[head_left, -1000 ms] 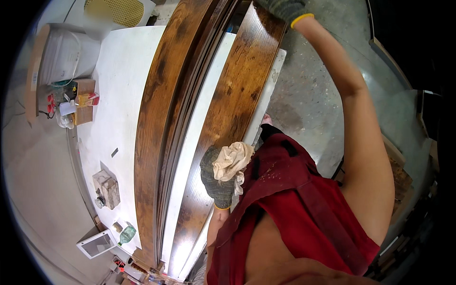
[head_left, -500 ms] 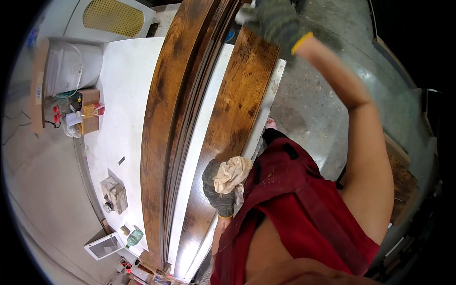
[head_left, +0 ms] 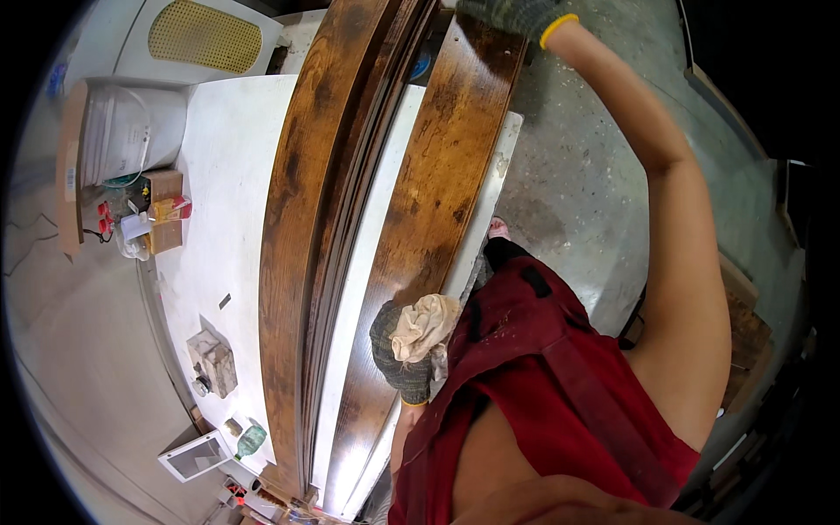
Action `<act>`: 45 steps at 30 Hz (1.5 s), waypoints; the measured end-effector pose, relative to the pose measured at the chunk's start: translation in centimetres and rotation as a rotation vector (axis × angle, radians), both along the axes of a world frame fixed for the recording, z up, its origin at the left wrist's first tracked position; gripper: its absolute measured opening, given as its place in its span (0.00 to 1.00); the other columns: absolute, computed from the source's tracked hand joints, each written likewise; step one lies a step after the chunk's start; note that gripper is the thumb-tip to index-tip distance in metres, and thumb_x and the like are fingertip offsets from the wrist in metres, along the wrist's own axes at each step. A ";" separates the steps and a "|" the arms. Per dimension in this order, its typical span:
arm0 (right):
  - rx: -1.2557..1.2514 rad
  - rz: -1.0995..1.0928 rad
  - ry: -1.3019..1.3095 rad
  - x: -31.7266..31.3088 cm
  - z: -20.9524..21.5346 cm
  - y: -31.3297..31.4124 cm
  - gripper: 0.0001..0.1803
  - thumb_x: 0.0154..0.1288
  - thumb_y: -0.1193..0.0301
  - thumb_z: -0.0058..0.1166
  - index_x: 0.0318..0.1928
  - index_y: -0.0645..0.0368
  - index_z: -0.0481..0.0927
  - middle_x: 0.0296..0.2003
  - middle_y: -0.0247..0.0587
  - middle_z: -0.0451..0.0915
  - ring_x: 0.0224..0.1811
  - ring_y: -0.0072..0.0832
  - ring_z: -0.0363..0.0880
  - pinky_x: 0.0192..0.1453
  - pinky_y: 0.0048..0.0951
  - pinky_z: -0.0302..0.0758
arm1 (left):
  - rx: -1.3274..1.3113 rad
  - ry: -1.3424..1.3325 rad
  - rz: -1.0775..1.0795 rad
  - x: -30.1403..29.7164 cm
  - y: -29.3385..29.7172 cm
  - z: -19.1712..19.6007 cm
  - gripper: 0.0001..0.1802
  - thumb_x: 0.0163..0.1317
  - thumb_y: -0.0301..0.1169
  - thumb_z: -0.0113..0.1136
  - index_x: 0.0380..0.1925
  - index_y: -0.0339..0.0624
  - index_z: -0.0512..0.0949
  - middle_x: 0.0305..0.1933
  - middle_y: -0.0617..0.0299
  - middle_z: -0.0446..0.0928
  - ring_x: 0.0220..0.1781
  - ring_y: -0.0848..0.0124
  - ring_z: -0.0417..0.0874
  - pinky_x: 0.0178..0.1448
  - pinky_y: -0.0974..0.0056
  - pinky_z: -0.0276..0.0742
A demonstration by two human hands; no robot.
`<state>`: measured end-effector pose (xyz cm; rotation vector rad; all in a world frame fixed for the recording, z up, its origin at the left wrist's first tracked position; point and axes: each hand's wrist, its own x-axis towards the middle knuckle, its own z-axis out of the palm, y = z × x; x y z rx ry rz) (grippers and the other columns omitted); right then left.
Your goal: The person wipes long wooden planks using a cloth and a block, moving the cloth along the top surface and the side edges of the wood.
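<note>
1. Left gloved hand (head_left: 402, 374), centre of frame, lower half: fingers closed round a crumpled cream cloth (head_left: 426, 327), over the brown plank.
2. Right gloved hand (head_left: 509, 16), top edge, right of centre: at the plank's upper end; finger spread cut off, I cannot tell its grip.
3. Brown plank (head_left: 437, 175): slants from top centre to lower centre, beside stacked boards (head_left: 293, 201).

Brown planks (head_left: 444, 175) on white table (head_left: 229, 192)
</note>
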<state>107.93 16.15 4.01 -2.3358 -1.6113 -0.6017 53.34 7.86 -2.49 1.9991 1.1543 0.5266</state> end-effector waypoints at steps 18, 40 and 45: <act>0.080 -0.064 0.445 2.1 -2.0 -6.0 0.25 0.63 0.41 0.52 0.47 0.43 0.87 0.44 0.51 0.83 0.48 0.47 0.80 0.55 0.44 0.73 | 0.112 0.054 -0.002 0.0 0.2 1.0 0.18 0.60 0.36 0.65 0.47 0.39 0.79 0.45 0.58 0.81 0.46 0.62 0.82 0.51 0.60 0.77; -0.001 0.188 0.542 4.1 -1.2 -0.9 0.31 0.66 0.43 0.50 0.57 0.53 0.81 0.55 0.48 0.81 0.59 0.46 0.75 0.65 0.41 0.68 | 0.274 0.128 -0.065 -0.5 0.2 0.3 0.20 0.59 0.37 0.64 0.49 0.41 0.78 0.45 0.56 0.79 0.45 0.59 0.81 0.49 0.59 0.76; -0.047 0.123 0.831 4.1 -0.5 -6.7 0.29 0.66 0.47 0.53 0.58 0.52 0.81 0.53 0.47 0.82 0.54 0.44 0.80 0.61 0.38 0.72 | 0.276 0.131 -0.035 -0.4 0.0 0.2 0.20 0.59 0.37 0.64 0.49 0.41 0.77 0.45 0.55 0.79 0.45 0.59 0.81 0.50 0.59 0.76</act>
